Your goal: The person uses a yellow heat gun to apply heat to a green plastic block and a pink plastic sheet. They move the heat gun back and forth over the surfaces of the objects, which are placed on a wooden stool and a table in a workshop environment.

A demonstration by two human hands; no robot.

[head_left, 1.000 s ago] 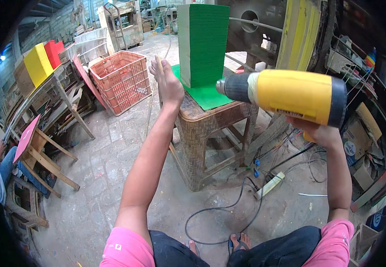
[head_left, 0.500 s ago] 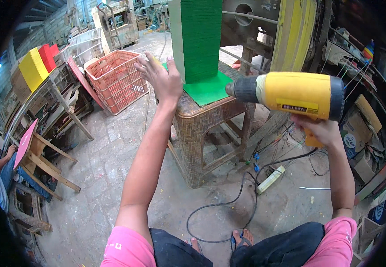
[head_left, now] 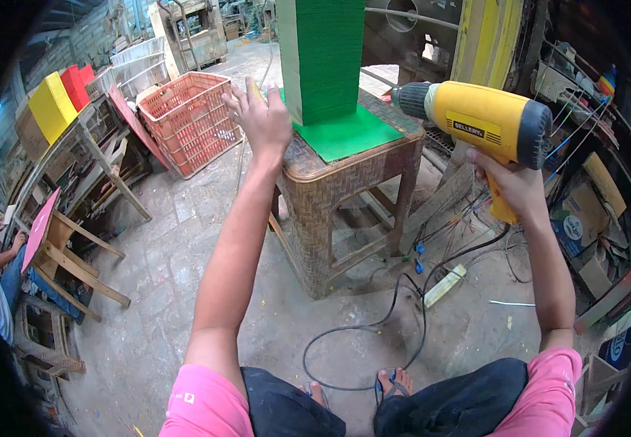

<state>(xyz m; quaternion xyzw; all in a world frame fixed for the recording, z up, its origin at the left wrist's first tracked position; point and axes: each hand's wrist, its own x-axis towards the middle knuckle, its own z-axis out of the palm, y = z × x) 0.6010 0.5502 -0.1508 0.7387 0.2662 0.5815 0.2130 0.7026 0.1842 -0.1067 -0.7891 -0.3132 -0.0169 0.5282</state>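
My right hand (head_left: 516,186) is closed around the handle of a yellow heat gun (head_left: 486,120). Its dark nozzle points left toward a tall green block-like column (head_left: 323,65), with a gap between them. This column stands upright on a flat green sheet (head_left: 352,135), which lies on a brown woven-pattern stool (head_left: 312,186). Raised just left of the column is my left hand (head_left: 261,124), its back toward me and its fingers partly spread. A small yellowish thing (head_left: 256,92) shows between those fingers; its kind is hidden.
A black cable (head_left: 359,335) loops over the floor near my feet, beside a pale extension block (head_left: 444,285). An orange crate (head_left: 192,120) stands at the left. Another person's hand (head_left: 18,240) is near a pink-topped wooden stool (head_left: 61,251). Cardboard (head_left: 585,211) clutters the right.
The heat gun has shifted right and upward, its nozzle drawing back from the green sheet and column. My left hand has moved slightly left and up. The view has shifted a little.
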